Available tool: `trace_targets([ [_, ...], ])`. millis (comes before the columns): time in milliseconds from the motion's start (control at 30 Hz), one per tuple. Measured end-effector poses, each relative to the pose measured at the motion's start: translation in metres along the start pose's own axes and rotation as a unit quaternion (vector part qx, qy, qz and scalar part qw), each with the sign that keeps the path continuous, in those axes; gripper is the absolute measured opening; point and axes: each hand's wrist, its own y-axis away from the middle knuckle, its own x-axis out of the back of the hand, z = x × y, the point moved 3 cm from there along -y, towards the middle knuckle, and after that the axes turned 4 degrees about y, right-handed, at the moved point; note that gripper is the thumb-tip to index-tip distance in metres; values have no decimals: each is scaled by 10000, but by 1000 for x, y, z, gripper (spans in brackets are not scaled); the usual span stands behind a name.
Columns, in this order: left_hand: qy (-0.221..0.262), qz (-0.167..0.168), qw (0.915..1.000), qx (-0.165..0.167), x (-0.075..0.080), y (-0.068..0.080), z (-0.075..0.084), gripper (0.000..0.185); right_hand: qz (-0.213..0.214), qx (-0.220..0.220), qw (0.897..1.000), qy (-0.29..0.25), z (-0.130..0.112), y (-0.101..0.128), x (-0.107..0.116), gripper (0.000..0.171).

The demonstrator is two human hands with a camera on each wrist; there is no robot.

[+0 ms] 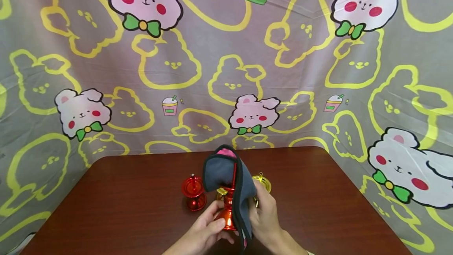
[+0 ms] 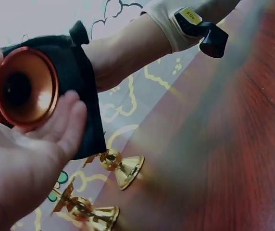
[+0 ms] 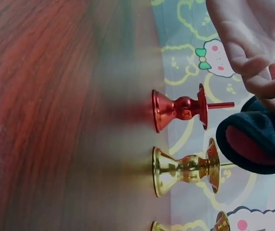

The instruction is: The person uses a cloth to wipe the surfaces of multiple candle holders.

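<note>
My left hand (image 1: pixel 203 229) grips a shiny red candle holder (image 1: pixel 228 209) by its flared base, and the holder stands roughly upright above the table. Its hollow underside (image 2: pixel 43 96) faces the left wrist camera. A grey-blue cloth (image 1: pixel 246 192) with black edging and a pink reverse drapes over the holder's top and right side. My right hand (image 1: pixel 267 217) holds this cloth from the right, against the holder. Most of the right fingers are hidden behind the cloth. The holder's dish is largely covered too.
A second red candle holder (image 1: pixel 194 192) stands on the brown table (image 1: pixel 124 207), left of the hands. Two gold candle holders stand behind them, one at the right (image 1: pixel 263 182) and one mostly hidden. A patterned curtain (image 1: pixel 198 70) surrounds the table's back and sides.
</note>
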Motion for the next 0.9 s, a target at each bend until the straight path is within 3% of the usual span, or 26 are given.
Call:
trace_targets([
  [167,-1230,648,9903,-89,-4,0,3,45,105,-89,9999,32,1,-2,2,33],
  [267,-1384,900,9856,-368,-7,-2,3,43,254,-160,9995,63,3,-3,3,27],
  [400,-1346,905,9840,-732,-11,-4,4,32,398,-164,9991,37,4,-4,4,26],
  [533,-984,566,9902,-819,-11,-5,2,26,407,-190,9990,21,1,-5,4,35],
  [700,-25,-60,9960,-896,-14,-7,0,31,317,-544,9979,-167,-2,-4,4,45],
  [800,367,-277,9952,-864,-15,-9,-1,32,211,-1049,9931,-473,-4,-2,3,44],
  [900,430,-146,9963,-725,-14,-10,1,31,134,-1710,9823,-755,-5,0,2,37],
])
